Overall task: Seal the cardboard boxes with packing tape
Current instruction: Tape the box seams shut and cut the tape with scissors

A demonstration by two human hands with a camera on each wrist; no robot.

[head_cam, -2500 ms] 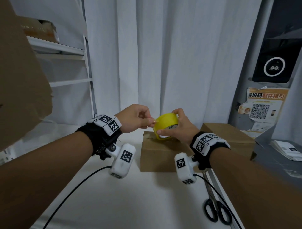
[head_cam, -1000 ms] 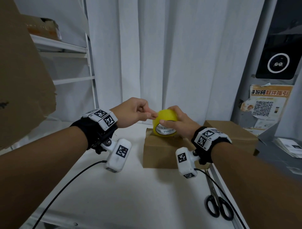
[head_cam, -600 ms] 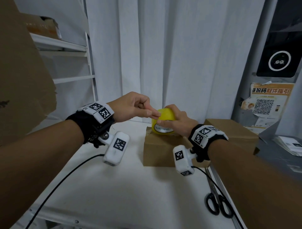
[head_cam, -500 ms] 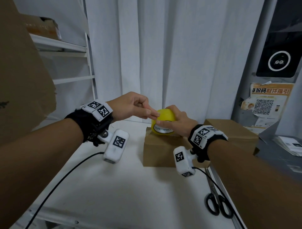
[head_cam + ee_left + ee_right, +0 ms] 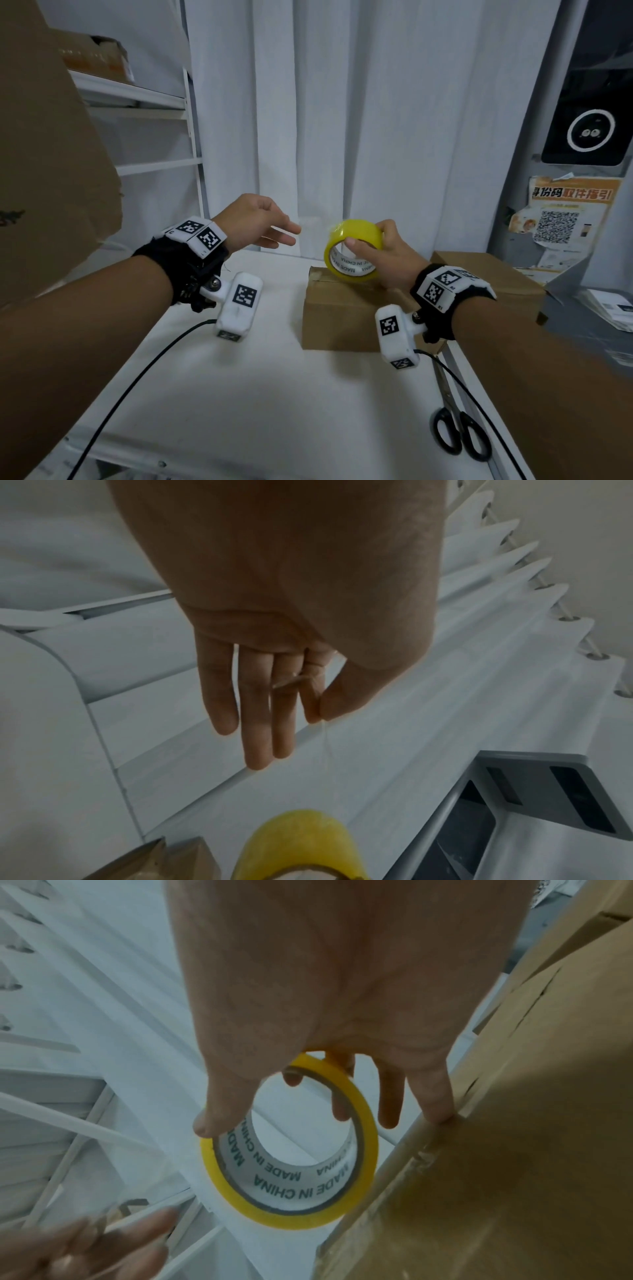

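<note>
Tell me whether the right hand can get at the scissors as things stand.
Probably not freely: the right hand grips the tape roll. The scissors lie uncovered on the table beside that forearm, so only the grip hinders.

The tape roll [image 5: 291, 1164] reads "MADE IN CHINA" in green, repeated round its white inner core. An orange poster [image 5: 567, 226] at the right carries a Chinese headline and a QR code; its smaller print is unreadable.

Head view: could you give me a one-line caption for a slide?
Right hand holds a yellow tape roll over a cardboard box; left hand draws out clear tape.
</note>
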